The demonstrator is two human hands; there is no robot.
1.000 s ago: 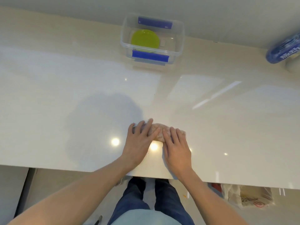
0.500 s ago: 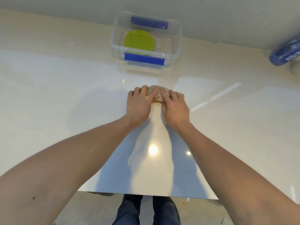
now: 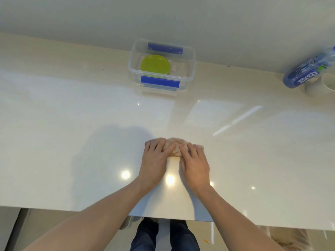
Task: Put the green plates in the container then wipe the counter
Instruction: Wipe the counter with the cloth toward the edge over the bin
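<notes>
The glossy pale counter [image 3: 72, 142] fills most of the head view, running from its near edge back to the wall, with ceiling lights mirrored as bright spots in its surface. At the back of the counter, against the wall, stands the clear container [image 3: 190, 57] with blue clips on its front and rear rims; its lid is off. Inside it, toward its left half, lies a green plate [image 3: 155, 64] flat on the bottom — whether more than one is stacked there cannot be told — with a small pale item just to its right. Well to the right of the container, at the edge of the view, a blue wrapped roll [image 3: 308, 69] leans over a white cup [image 3: 320, 86]. Nearer the counter's front edge than the container, and roughly in line with it, sits a bunched tan cloth [image 3: 175, 148]. The left hand [image 3: 154, 163] and right hand [image 3: 195, 163] lie side by side on the cloth, palms down, fingers spread flat and pressing it onto the counter rather than curling round it; the cloth bulges up between the two. Below the counter's edge, dark trouser legs [image 3: 146, 238] show over a pale floor.
</notes>
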